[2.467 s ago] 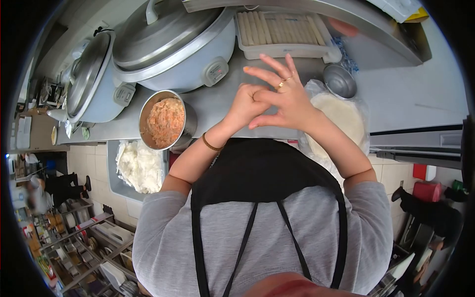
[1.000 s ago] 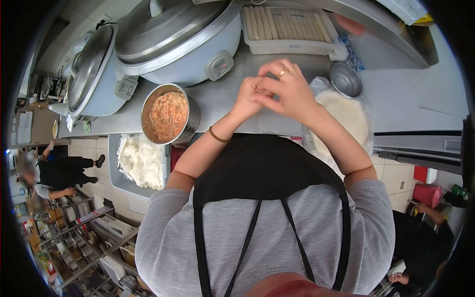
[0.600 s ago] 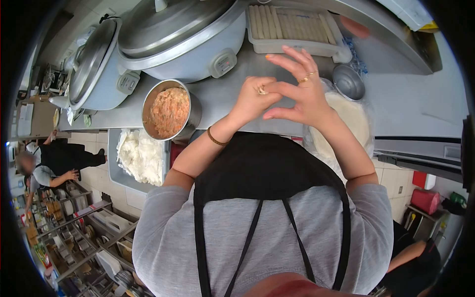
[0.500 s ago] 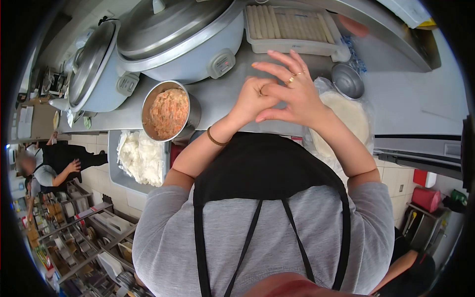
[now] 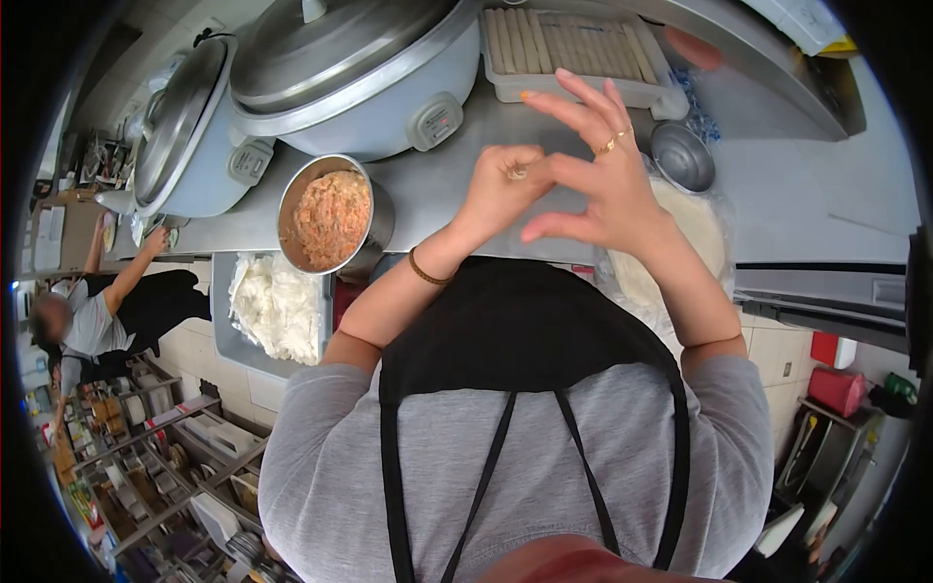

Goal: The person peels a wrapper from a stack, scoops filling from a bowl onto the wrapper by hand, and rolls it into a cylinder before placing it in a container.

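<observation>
My left hand [image 5: 496, 194] is closed in a fist above the steel counter's front edge. A small pale or gold band [image 5: 517, 172] shows at its fingers; whether the fist holds anything is hidden. My right hand [image 5: 614, 180] has its fingers spread, with gold rings on it. Its index finger reaches across to the left fist, where the tip is lost from sight, and its thumb stands apart. Just beyond the right wrist lie round pale sheets [image 5: 671, 243] in clear plastic. To the left of my left hand, a steel pot [image 5: 379, 219] holds an orange-pink minced mixture [image 5: 332, 221].
Two large lidded cookers [image 5: 360, 73] [image 5: 194, 136] stand at the back left. A plastic box [image 5: 583, 89] holds rows of pale rolls. A small metal bowl [image 5: 683, 157] sits at right. Below the pot is a tub [image 5: 225, 321] of white shreds. Another person [image 5: 107, 316] stands at far left.
My right hand has shifted to the right and its fingers have spread wider, away from the left fist. The left hand barely moved. The other person's arm now reaches toward the counter.
</observation>
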Demonstrator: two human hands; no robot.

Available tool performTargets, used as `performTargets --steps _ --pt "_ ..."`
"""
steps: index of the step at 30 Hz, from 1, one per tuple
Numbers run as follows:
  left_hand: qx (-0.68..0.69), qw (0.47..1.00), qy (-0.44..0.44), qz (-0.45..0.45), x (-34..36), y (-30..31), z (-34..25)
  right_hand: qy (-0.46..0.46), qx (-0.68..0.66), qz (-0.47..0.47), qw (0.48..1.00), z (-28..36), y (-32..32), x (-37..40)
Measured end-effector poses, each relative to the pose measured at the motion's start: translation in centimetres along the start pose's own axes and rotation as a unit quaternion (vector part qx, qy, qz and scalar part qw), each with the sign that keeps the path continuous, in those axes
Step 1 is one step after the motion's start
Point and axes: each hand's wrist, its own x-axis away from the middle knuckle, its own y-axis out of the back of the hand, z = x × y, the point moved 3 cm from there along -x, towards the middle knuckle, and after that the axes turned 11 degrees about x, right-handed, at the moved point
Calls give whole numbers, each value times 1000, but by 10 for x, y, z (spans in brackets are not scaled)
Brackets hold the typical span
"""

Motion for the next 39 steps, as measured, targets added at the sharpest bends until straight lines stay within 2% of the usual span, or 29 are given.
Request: performTargets --steps 4,6,7,9,16,20,22,23,24,25,26,27,28,29,31,32,34,36,37,39 --pt "-55 998 -42 7 2 2 2 9 42 17 999 4 -14 6" --pt "-34 999 -15 15 2 3 6 8 54 66 996 0 -19 5" --pt "-12 1000 11 22 2 3 7 6 55 65 996 -3 -19 4" --pt "-12 1000 4 15 3 -2 -2 -20 -45 18 999 -8 -13 1" --pt "-48 998 -9 37 2 3 0 10 7 38 999 -5 -21 7" --pt "-82 996 7 46 -1 6 20 14 39 100 994 -12 -24 8" --pt "44 998 37 -10 -5 6 38 1 34 113 993 -20 -26 11" --pt "46 998 38 -11 -8 7 49 -74 -70 62 993 -33 -30 15" --pt "156 985 37 -66 -11 11 63 -146 -174 11 974 -46 -36 22" --pt "264 956 35 -120 -13 18 79 -146 -175 12 974 -53 -47 32" --pt "264 956 36 -120 -13 24 97 -185 -138 8 973 -62 -63 48" --pt "315 924 75 -203 -10 35 121 -224 -99 4 970 -68 -81 66" --pt "362 881 114 -283 -6 47 148 -224 -95 33 969 -66 -103 87" --pt "343 889 134 -273 -2 66 174 -223 -92 63 968 -63 -124 108" --pt "310 901 121 -279 4 96 203 -180 -69 162 968 -50 -156 146" --pt "277 912 108 -284 6 105 207 -179 -71 163 968 -45 -162 155" --pt "246 910 107 -317 13 112 190 -66 100 271 955 -35 -175 168" --pt "161 927 90 -327 19 128 183 -75 125 274 951 -50 -189 174" --pt "160 927 90 -326 23 131 178 -83 151 277 945 -59 -193 171" --pt "36 944 81 -318 33 135 164 -120 195 263 937 -81 -194 157"
